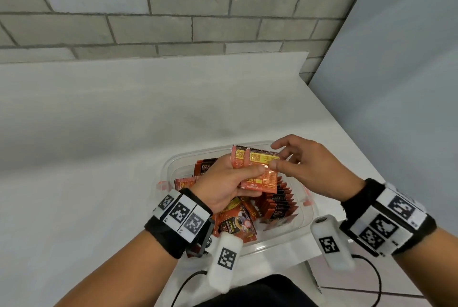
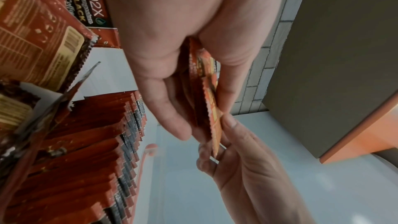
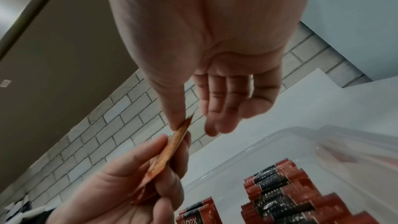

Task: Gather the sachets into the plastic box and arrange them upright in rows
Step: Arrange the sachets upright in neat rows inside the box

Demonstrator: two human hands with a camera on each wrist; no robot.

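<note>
Above a clear plastic box (image 1: pixel 306 217) on the white bench (image 1: pixel 99 158), the left hand (image 1: pixel 223 183) holds a small stack of orange-red foil sachets (image 1: pixel 257 170), its thumb curled over their faces and its fingers (image 2: pixel 170 108) wrapped behind them. The right hand (image 1: pixel 314 160) meets the stack from the other side: its thumb and forefinger pinch the near corner of the front sachet, as the right wrist view shows, while the remaining fingers (image 3: pixel 221 108) hang loosely bent, clear of the packet. The stack is held in the air over the box, touching neither its rim nor its contents.

Inside the box, a row of dark red and black sachets (image 1: pixel 280 202) stands on edge along the right side, packed close and leaning slightly. On the left side more loose sachets (image 1: pixel 235 222) lie flat or tilted in a jumble, some printed faces up. A grey brick wall (image 1: pixel 173 9) rises behind the bench. Both wrists wear black bands with square black-and-white markers (image 1: pixel 181 212).
</note>
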